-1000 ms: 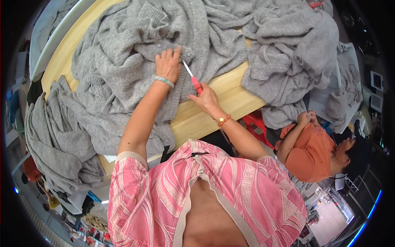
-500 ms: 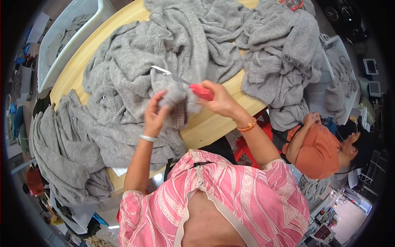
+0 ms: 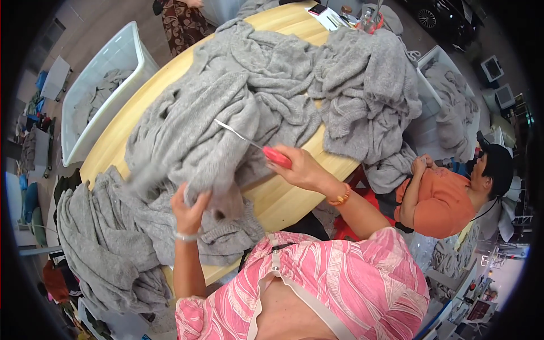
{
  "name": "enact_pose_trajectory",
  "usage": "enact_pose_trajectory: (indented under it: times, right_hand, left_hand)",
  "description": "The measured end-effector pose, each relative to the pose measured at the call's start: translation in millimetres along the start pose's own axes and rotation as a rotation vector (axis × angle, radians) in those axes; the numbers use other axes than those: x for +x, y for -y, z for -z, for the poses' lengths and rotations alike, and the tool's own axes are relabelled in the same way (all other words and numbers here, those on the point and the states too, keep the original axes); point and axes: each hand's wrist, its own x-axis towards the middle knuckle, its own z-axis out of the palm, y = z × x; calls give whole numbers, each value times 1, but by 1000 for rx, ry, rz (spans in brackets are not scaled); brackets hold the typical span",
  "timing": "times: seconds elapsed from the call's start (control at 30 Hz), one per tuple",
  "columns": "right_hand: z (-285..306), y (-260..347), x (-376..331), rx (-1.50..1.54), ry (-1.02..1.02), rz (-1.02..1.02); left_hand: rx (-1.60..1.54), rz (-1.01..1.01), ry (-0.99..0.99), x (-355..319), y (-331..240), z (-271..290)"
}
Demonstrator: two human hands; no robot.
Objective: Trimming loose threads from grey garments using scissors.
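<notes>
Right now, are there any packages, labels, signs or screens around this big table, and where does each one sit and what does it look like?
Flat dark phone-like slab: far end of the wooden table, small, rectangular, screen dark.
White paper sheet: beside that slab, rectangular, too small to make out more.
Boxy monitors: far right on the floor, pale casings, dark screens.
No clear labels or signs show on the grey knitwear.
</notes>
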Motion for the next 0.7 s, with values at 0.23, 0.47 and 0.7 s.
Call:
enact_pose_trajectory:
  times: [0.23,0.47,0.7]
  right_hand:
    - [7,31,-44,-151,730,-23]
    - [22,-12,-53,656,736,-62]
    - [17,-7,-73,188,984,48]
  left_hand:
    - [-818,-509,416,-79,-66,56]
    - [-904,-593,773,0,-74,57]
    - [-397,-477,384,46,-110,-1]
